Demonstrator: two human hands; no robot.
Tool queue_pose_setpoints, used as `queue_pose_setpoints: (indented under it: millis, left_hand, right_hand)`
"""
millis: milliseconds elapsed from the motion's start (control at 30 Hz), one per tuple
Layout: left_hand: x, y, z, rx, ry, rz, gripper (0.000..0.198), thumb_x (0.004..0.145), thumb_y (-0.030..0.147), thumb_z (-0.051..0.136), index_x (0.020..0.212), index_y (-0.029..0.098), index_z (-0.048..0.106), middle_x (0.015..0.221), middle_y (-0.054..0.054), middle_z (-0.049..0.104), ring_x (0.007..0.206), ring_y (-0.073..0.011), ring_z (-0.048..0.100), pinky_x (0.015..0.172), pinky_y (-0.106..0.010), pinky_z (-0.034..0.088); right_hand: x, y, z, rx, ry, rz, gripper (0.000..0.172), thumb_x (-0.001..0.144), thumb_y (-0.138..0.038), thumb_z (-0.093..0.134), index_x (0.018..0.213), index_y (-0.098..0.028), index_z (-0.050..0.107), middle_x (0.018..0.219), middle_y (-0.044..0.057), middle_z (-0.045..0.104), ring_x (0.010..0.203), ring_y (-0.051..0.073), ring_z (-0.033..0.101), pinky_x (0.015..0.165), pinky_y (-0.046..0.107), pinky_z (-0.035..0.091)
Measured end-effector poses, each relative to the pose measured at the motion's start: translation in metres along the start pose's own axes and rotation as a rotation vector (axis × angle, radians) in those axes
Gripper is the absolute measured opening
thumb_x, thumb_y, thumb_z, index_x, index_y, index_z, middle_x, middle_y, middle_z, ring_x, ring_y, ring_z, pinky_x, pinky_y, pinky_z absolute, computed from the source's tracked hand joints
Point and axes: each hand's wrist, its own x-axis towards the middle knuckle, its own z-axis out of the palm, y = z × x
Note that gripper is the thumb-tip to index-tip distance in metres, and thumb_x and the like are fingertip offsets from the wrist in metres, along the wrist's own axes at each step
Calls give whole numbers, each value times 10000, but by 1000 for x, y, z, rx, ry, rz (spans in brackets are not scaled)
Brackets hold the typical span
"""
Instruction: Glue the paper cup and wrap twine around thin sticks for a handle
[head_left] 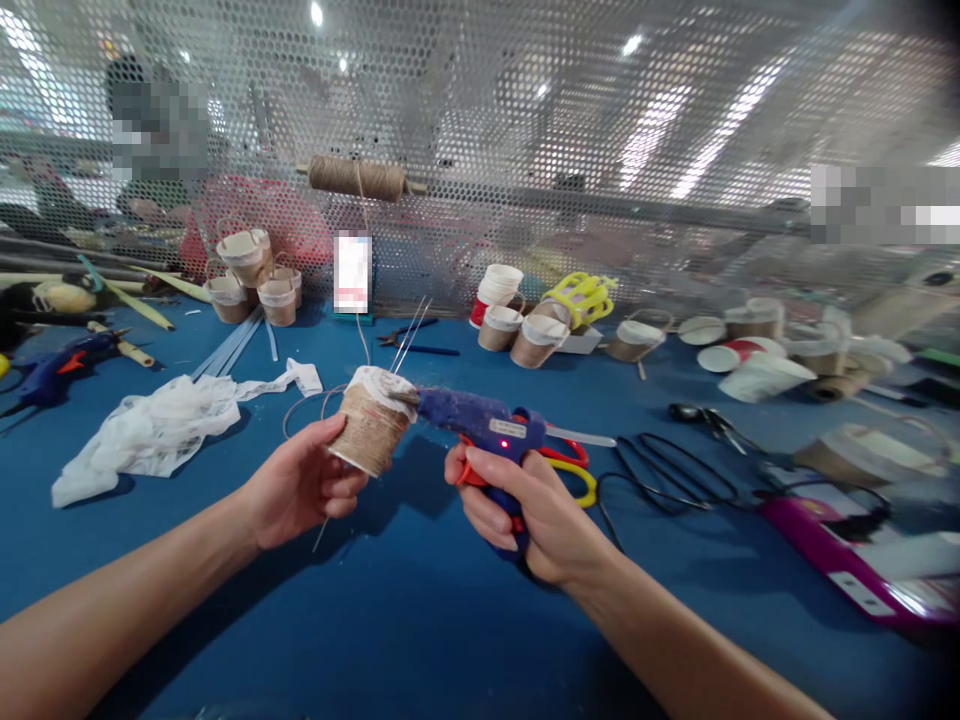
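Observation:
Between the thumb and fingers of my left hand is a small cup wrapped in twine, with white lace at its rim. The cup is tilted, and thin strands stick up from it. My right hand is closed around a blue glue gun, its index finger at the orange trigger. A red light glows on the gun's side, and a clear glue stick juts from its back. The nozzle meets the cup's upper right side near the lace; whether it touches, I cannot tell.
White lace lies crumpled at left, near another blue glue gun. Finished twine cups stand at back left, others behind the gun. Scissors, a black cable and a purple power strip lie right. A twine spool hangs on the mesh.

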Motion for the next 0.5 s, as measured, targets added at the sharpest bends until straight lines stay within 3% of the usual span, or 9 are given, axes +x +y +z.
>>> queue_pose_setpoints:
  millis: [500]
  left_hand:
    - [0,-4,-3,5,-6,33,396,639,430,665,908,156,570,689,-27,552,446,-43,318,399,-183,191]
  right_hand:
    - [1,2,-1,128,-90,58,218,794,-290,537,685,-114,607,370,-77,352,294,7,265,283,111,207]
